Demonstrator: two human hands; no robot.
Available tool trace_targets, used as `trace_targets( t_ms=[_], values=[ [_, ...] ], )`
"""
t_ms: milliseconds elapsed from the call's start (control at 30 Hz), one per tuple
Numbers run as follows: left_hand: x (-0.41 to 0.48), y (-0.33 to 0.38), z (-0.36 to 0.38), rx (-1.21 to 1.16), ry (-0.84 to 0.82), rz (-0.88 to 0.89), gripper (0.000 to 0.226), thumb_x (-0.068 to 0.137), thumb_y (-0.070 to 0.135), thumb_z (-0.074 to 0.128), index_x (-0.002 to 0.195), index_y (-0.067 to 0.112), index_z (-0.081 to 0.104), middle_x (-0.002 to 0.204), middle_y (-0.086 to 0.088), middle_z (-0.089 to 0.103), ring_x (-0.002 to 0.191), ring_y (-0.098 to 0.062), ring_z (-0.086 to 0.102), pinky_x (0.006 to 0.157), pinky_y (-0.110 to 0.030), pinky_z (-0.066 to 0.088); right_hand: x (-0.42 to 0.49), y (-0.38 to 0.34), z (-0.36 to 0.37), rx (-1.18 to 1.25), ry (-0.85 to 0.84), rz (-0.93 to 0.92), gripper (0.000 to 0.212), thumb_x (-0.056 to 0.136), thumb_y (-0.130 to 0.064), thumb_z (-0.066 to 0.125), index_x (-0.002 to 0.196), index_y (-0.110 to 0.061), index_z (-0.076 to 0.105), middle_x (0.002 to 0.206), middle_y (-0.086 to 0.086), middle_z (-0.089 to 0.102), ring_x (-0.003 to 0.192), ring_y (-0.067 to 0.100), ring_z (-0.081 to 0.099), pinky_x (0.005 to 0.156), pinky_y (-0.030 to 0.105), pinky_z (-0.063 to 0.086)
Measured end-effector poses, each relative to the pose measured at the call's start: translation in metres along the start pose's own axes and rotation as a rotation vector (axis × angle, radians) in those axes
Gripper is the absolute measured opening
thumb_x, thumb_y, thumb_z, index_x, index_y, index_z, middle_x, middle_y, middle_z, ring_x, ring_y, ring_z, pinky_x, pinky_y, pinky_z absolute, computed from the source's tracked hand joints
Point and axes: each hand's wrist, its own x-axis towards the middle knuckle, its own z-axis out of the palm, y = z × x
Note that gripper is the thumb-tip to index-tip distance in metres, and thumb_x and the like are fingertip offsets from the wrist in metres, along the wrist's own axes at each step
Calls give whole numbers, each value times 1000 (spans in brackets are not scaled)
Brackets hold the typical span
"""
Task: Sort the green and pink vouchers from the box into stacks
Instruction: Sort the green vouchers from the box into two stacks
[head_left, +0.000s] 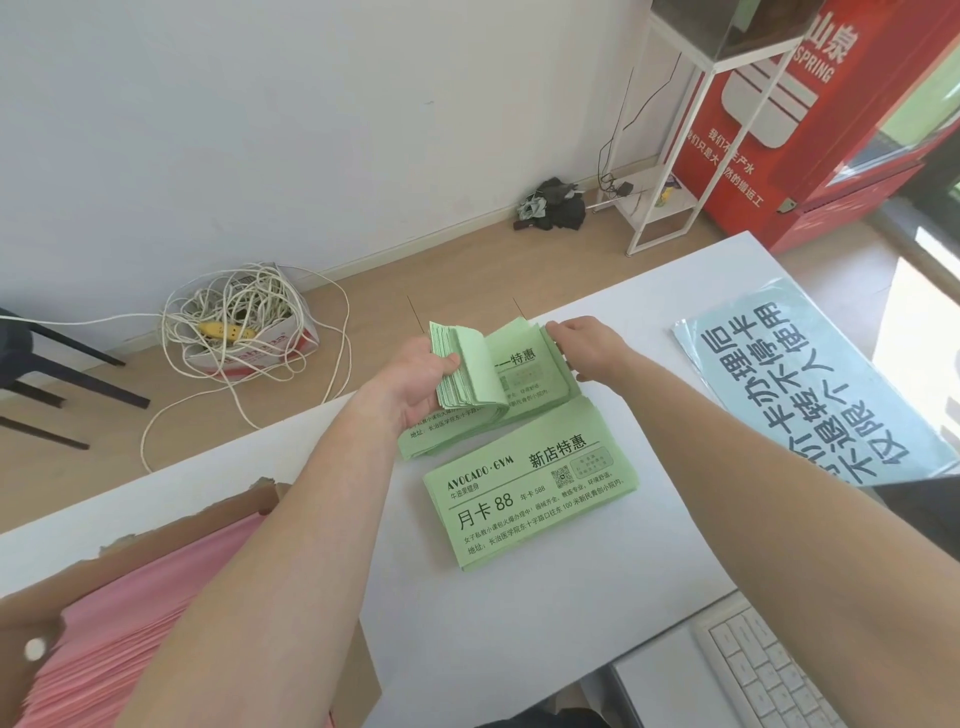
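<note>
The left hand (418, 384) is gripping a bent-back wad of green vouchers (524, 387) while the right hand (582, 345) is pinching the bundle's far end. The person seems to be leafing through it, and it will likely need laying flat by the neat green stack (530, 499) just below. The sheets are looking thin and limp, and left of the grip the pink vouchers (156, 603) are sitting in the box (171, 538).

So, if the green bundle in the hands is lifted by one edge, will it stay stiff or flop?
Probably floppy: the bundle curls over where the left hand holds it. It may fan apart, since its lower sheets lie splayed on the table. Probably light: thin paper.
</note>
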Motion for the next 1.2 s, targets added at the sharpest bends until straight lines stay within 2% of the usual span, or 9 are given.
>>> trace_targets(
  t_ms=[100,200,300,433,700,800,900,1067,1200],
  values=[
    [-2,0,2,-4,10,3,36,104,-2,43,140,1,49,128,-22,64,109,-37,65,79,-46,57,0,4,1,-41,20,-16,37,99,-39,39,84,-10,56,82,6,56,75,25,51,70,34,40],
    [-1,-1,3,-11,9,6,36,104,-2,44,139,1,49,128,-22,64,109,-36,66,80,-48,57,0,6,0,-40,15,-7,44,99,-40,39,91,-3,61,87,6,61,75,24,53,69,33,42],
    [-2,-2,4,-5,6,14,34,104,-1,44,137,4,51,124,-19,66,103,-33,67,78,-46,58,-1,7,1,-41,-3,-2,46,96,-42,38,92,-2,60,88,7,59,73,24,51,67,34,40],
    [-3,-2,7,-7,-9,21,33,105,-2,41,136,2,53,122,-20,65,109,-35,66,84,-50,57,-2,8,1,-34,-9,19,56,98,-42,39,115,7,60,87,7,57,73,25,51,68,34,41],
    [-9,2,9,-33,-43,26,35,106,-5,35,137,2,49,120,-19,65,95,-29,68,60,-40,60,-3,7,2,-36,-6,23,56,99,-40,38,118,8,58,87,7,56,74,24,49,68,34,40],
    [-11,3,10,-57,-71,23,37,105,-7,34,138,3,49,117,-18,67,96,-30,69,65,-44,60,-3,7,2,-39,-9,23,54,99,-40,38,116,7,60,86,7,57,74,25,50,68,34,41],
    [-13,5,10,-70,-89,23,38,104,-9,32,136,2,50,107,-15,68,90,-27,70,59,-40,62,-4,8,3,-31,-12,19,55,99,-41,39,115,7,60,84,7,55,72,24,48,66,34,40],
    [-15,6,12,-72,-111,9,41,104,-10,30,139,2,45,118,-20,65,95,-29,68,63,-43,62,-5,9,4,-29,-4,18,54,100,-39,40,119,8,58,84,7,53,73,24,47,67,34,40],
    [-16,7,13,-101,-133,5,41,102,-12,30,137,-2,48,118,-22,66,95,-30,70,65,-45,64,-4,10,4,-25,-6,21,55,100,-39,40,118,9,58,83,7,51,73,23,46,67,34,38]
  ],
)
